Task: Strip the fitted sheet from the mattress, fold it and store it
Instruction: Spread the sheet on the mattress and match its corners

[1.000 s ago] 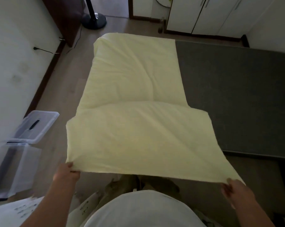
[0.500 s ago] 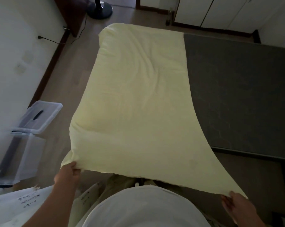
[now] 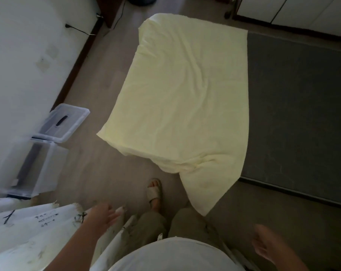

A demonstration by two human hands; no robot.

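Though blurred, both hands (image 3: 101,214) off sheet (image 3: 185,94)

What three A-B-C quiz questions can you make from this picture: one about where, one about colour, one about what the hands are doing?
1. Where is the sheet?
A. Partly on the mattress, hanging off its near end.
B. In a drawer.
C. On a chair.

2. What colour is the sheet?
A. Blue.
B. Red.
C. Pale yellow.

3. What are the left hand and right hand doing?
A. Gripping the sheet.
B. Holding nothing.
C. Holding a cup.

Answers:
1 A: it covers part of the dark mattress and droops off the end.
2 C: it looks pale yellow.
3 B: both are apart from the sheet, empty.
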